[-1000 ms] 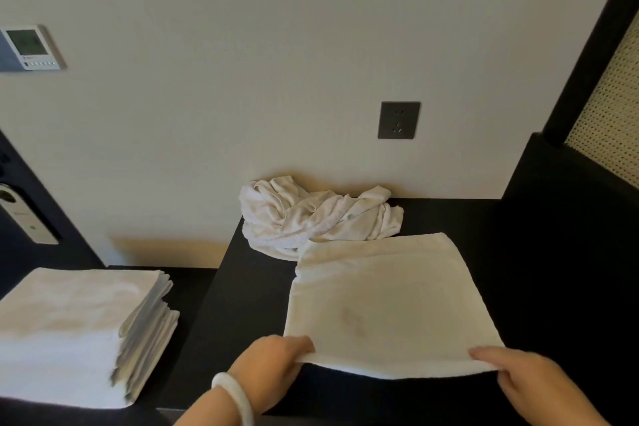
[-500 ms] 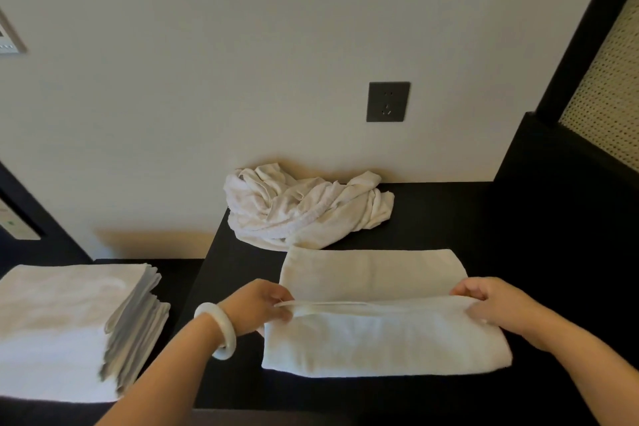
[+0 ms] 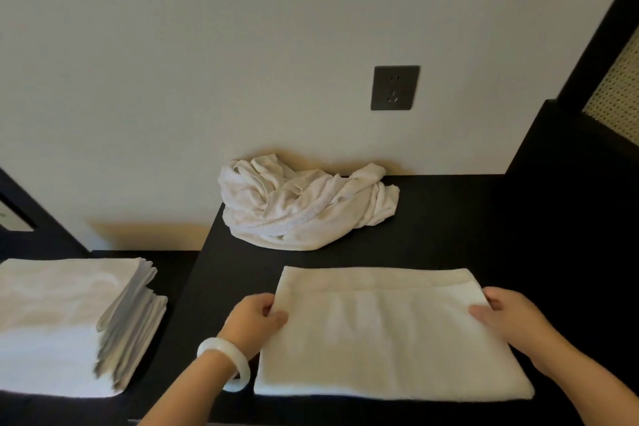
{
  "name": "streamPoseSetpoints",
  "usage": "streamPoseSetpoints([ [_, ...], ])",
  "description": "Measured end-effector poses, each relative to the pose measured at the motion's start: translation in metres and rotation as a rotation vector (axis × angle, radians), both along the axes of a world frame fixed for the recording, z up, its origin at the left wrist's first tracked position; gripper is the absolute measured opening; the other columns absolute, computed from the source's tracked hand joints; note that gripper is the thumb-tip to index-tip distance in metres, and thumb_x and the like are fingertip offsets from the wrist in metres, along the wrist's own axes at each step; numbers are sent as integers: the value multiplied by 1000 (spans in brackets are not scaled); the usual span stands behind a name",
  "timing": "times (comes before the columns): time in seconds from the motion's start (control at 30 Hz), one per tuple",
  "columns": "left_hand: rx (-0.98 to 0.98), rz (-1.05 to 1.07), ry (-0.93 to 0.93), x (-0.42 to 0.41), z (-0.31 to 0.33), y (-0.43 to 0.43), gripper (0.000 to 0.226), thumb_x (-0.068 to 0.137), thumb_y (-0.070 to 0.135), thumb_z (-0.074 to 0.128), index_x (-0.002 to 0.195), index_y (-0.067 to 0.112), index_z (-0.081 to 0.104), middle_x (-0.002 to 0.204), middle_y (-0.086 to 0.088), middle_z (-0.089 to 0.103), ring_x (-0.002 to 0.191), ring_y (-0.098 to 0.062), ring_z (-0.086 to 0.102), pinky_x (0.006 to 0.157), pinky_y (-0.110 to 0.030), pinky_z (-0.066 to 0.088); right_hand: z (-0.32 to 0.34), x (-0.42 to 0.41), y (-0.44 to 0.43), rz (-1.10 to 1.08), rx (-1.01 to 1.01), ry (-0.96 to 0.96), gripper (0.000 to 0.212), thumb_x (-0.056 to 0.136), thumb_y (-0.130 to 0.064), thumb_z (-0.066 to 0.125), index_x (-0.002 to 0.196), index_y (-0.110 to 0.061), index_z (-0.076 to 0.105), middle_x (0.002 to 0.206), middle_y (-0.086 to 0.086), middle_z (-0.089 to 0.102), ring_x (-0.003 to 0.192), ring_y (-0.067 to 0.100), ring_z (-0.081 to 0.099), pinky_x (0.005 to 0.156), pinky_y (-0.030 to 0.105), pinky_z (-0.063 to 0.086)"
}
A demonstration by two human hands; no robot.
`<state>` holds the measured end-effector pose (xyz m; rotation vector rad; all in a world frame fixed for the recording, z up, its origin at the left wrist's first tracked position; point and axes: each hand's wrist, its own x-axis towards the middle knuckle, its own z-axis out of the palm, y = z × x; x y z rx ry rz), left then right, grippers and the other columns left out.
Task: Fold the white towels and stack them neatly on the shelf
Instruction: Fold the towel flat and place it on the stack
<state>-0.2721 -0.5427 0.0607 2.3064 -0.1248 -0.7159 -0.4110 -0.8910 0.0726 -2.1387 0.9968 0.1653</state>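
Observation:
A white towel (image 3: pixel 387 335), folded in half, lies flat on the black tabletop (image 3: pixel 449 225) in front of me. My left hand (image 3: pixel 256 318), with a white bangle on its wrist, pinches the towel's left edge near the far corner. My right hand (image 3: pixel 508 315) grips the right edge near the far corner, thumb on top. Behind the folded towel, a heap of crumpled white towels (image 3: pixel 304 207) sits against the wall. A stack of several folded white towels (image 3: pixel 69 322) rests on a lower black shelf (image 3: pixel 173 273) to the left.
A dark wall socket (image 3: pixel 395 87) is set in the pale wall above the heap. A tall black panel (image 3: pixel 570 218) borders the table on the right, with a perforated screen (image 3: pixel 619 79) beyond it. A gap separates the table from the lower shelf.
Both hands lifted the towel's near edge, carried it away from me and laid it on the far edge, so the towel is now half as deep. The heap and stack stayed put.

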Motion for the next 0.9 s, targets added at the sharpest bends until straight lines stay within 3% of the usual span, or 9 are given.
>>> streamPoseSetpoints([
  [0.1, -11, -53, 61, -2, 6, 6, 15, 93, 31, 62, 96, 19, 69, 94, -4, 73, 85, -17, 71, 82, -37, 58, 9, -7, 0, 4, 61, 22, 6, 94, -20, 62, 92, -22, 67, 87, 1, 72, 81, 18, 69, 72, 37, 55],
  [0.23, -80, -7, -32, 5, 21, -2, 18, 97, 30, 55, 89, 22, 69, 88, -2, 72, 83, -18, 70, 82, -41, 58, 29, -6, 3, -24, 101, -49, 11, 96, -23, 59, 91, -23, 68, 84, 2, 73, 81, 20, 70, 68, 36, 52],
  [0.3, -114, 10, -64, 13, 31, -5, 16, 97, 28, 56, 90, 24, 69, 88, -1, 72, 83, -17, 69, 79, -37, 58, 32, -1, 4, -56, 60, -142, 13, 97, -23, 57, 88, -27, 64, 85, 2, 71, 81, 21, 68, 66, 36, 50],
  [0.43, 38, 7, -191, 32, 23, -16, 14, 99, 28, 52, 92, 22, 63, 89, -1, 65, 79, -15, 63, 64, -22, 45, 10, 18, 3, -138, -64, -227, 19, 98, -22, 56, 81, -31, 57, 83, 1, 65, 78, 21, 62, 70, 39, 49],
  [0.53, 53, 87, -201, 34, 5, -26, 12, 98, 25, 52, 93, 18, 60, 88, 0, 60, 74, -12, 56, 57, -19, 38, -16, 23, 5, -122, -264, -224, 21, 99, -23, 53, 78, -21, 58, 74, 3, 62, 68, 21, 59, 66, 37, 48],
  [0.7, -11, 190, -246, 29, -5, -27, 11, 99, 19, 51, 91, 14, 58, 78, 0, 56, 66, -10, 52, 54, -20, 39, -26, 25, 4, -139, -335, -198, 14, 99, -23, 51, 92, -14, 59, 77, 4, 60, 66, 20, 57, 58, 35, 47],
  [0.8, 111, 118, -329, 19, 1, -34, 16, 98, 18, 49, 114, 14, 52, 110, -2, 56, 92, -16, 56, 78, -27, 49, -22, 28, 16, -85, -585, -38, 31, 95, -19, 56, 125, -13, 51, 107, 6, 61, 85, 20, 60, 65, 34, 50],
  [0.87, 319, -47, -611, 4, -1, -52, 40, 94, 22, 55, 133, 14, 46, 132, -3, 46, 118, -20, 47, 101, -30, 41, -19, 35, 38, 53, -860, -19, 47, 90, -17, 61, 136, -14, 48, 129, 8, 56, 113, 24, 56, 92, 36, 49],
  [0.9, 321, -140, -734, -8, -2, -64, 48, 90, 27, 61, 135, 13, 49, 136, -4, 47, 124, -22, 47, 104, -32, 40, -18, 39, 57, 133, -876, -74, 53, 87, -15, 65, 137, -13, 49, 136, 8, 54, 122, 25, 53, 102, 36, 43],
])
